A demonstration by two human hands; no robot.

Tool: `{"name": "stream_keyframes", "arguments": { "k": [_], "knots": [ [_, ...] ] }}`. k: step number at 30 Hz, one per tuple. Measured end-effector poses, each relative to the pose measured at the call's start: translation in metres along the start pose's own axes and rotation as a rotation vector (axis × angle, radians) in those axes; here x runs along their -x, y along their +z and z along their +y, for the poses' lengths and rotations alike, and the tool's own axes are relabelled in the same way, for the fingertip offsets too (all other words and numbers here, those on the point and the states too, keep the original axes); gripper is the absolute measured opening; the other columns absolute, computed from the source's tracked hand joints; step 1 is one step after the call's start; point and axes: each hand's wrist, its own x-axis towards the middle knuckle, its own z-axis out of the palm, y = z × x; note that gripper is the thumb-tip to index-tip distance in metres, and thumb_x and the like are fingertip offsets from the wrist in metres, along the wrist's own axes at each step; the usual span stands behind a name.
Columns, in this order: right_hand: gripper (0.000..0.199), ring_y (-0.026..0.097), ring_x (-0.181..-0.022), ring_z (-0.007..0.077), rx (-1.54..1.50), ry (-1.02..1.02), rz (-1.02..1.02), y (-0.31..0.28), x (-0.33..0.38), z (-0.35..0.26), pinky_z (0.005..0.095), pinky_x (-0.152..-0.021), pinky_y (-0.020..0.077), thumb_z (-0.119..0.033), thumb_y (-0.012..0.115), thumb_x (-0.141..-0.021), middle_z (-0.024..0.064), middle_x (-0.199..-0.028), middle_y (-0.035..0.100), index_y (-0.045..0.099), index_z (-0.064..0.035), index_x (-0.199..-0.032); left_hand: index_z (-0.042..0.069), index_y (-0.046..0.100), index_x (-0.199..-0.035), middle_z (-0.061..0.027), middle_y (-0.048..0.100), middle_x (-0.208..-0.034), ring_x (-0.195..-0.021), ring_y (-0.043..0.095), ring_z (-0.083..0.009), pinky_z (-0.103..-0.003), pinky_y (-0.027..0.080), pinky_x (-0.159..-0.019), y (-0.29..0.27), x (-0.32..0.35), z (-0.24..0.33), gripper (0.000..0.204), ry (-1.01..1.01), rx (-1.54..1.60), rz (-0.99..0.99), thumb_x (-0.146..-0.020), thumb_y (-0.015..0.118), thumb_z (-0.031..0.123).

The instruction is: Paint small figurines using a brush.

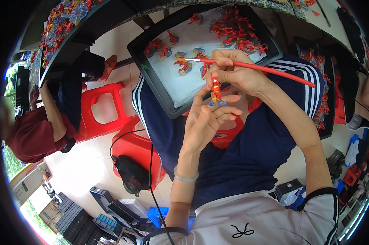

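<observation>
A small red, yellow and clear-blue figurine (pixel 216 92) is held upright between the fingers of my left hand (pixel 207 118). My right hand (pixel 243 77) grips a slim red-handled paintbrush (pixel 274 72), with its fingers close to the figurine's top; whether they touch it, I cannot tell. The brush points left, its bristles over a black tray (pixel 158 87) at my knees. White paper (pixel 180 87) lines this tray. More figurines lie on the paper, a dense red pile (pixel 237 30) at the far right and several single ones (pixel 184 66) nearer the brush tip.
Red plastic stools (pixel 98 108) stand at left, one bearing a black bag (pixel 133 173) with a cable beside it. Another person in a dark red shirt (pixel 37 134) sits at far left. More figurines heap on the left table (pixel 62 24) and in a right-hand tray (pixel 323 98).
</observation>
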Motion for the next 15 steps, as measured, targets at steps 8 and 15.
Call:
{"name": "stream_keyframes", "arguments": {
  "k": [8, 15],
  "knots": [
    [0.039, 0.066, -0.082, 0.0177, -0.075, -0.043, -0.097, 0.0, -0.001, 0.007, 0.0267, -0.074, 0.0509, -0.006, 0.064, -0.089, 0.0104, -0.074, 0.063, 0.03, -0.0151, -0.071, -0.002, 0.024, -0.137, -0.0262, 0.06, -0.111, -0.101, 0.063, -0.0359, -0.04, 0.051, -0.091, -0.001, 0.001, 0.003, 0.061, 0.087, -0.141, 0.136, -0.091, 0.062, 0.011],
    [0.036, 0.064, -0.08, 0.0208, -0.298, -0.028, -0.15, 0.004, -0.004, 0.014, 0.0288, -0.072, 0.0509, -0.003, 0.06, -0.091, 0.0092, -0.073, 0.059, 0.031, -0.0158, -0.072, -0.001, 0.024, -0.135, -0.0256, 0.061, -0.108, -0.102, 0.063, -0.0318, -0.04, 0.049, -0.093, 0.015, 0.004, 0.003, 0.059, 0.239, -0.398, 0.21, -0.088, 0.06, -0.002]
  ]
}}
